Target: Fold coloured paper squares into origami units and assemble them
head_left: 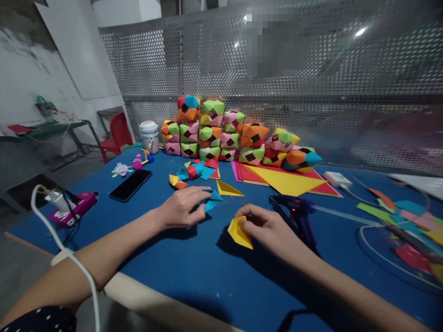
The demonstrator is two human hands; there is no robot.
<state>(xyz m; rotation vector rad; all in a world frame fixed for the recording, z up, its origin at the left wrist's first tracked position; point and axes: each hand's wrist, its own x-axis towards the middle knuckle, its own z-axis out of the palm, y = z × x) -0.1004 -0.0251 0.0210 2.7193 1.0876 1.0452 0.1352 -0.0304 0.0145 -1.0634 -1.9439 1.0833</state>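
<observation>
My left hand (183, 206) is over the middle of the blue table, thumb and fingers closed on a blue folded paper piece (213, 196). To its right, my right hand (265, 225) pinches a yellow folded paper piece (238, 232) just above the tabletop. Between and beyond the hands lies another yellow folded triangle (229, 188). Behind my left hand sits a cluster of joined red, blue and green folded pieces (195, 170), with a small yellow and orange piece (177, 182) beside it. A dark blue glue gun (294, 207) stands by my right hand.
Stacked colourful paper balls (211, 133) line the back, near a flask (149, 137). Coloured sheets (287, 177) lie before them. A phone (130, 185) and purple power strip (78, 207) are left. Paper scraps (411, 216) and white cables (363, 249) lie right.
</observation>
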